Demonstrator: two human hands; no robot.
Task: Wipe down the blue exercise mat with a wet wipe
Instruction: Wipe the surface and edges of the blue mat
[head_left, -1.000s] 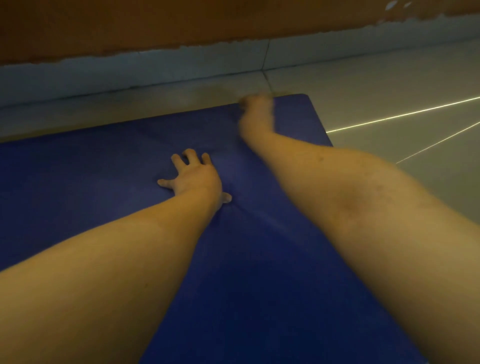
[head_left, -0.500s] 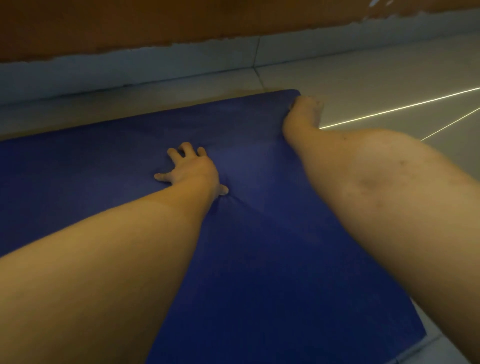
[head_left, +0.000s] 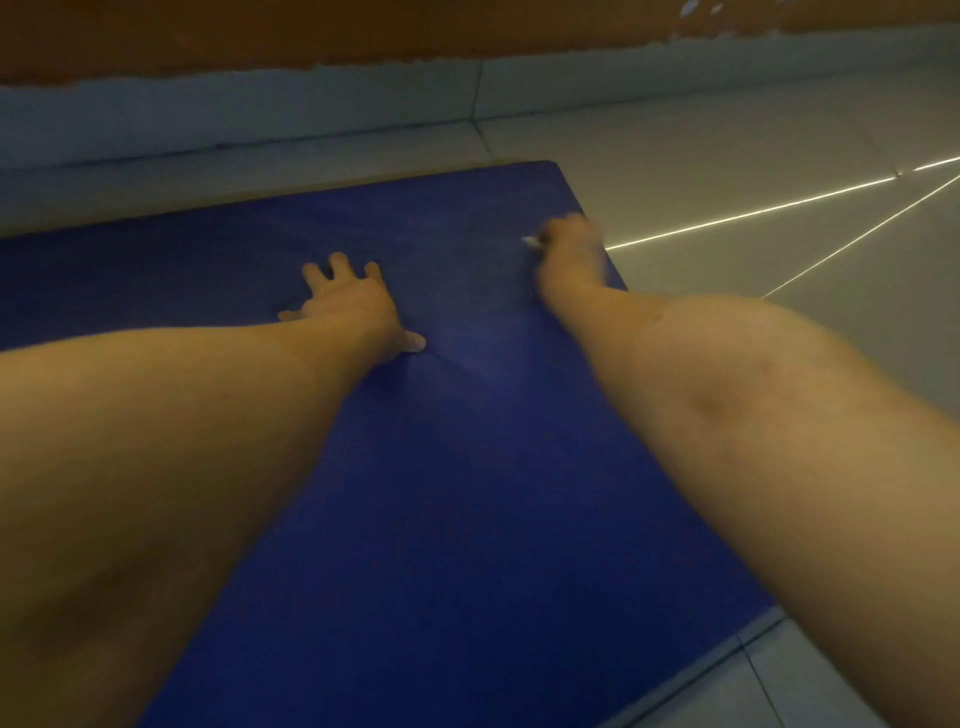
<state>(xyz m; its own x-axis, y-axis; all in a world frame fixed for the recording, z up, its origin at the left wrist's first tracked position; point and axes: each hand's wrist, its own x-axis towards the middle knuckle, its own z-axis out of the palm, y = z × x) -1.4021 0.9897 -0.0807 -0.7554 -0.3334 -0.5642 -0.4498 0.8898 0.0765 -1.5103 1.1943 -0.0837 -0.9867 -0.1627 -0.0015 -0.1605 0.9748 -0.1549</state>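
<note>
Lying on the tiled floor (head_left: 727, 156), blue mat (head_left: 467, 467): I see it flat, with its far edge running near the wall (head_left: 260, 119).
Left hand (head_left: 348, 306): palm down on the middle of the mat, fingers (head_left: 340, 265) straight and spread apart, thumb (head_left: 415, 342) out to the right side.
Right hand (head_left: 569, 254): blurred, on the mat just beside its right edge; I cannot tell if its fingers curl or press flat.
Wet wipe (head_left: 531, 242): only a small white tip shows, sticking out at the left side of the right hand, low on the mat.
</note>
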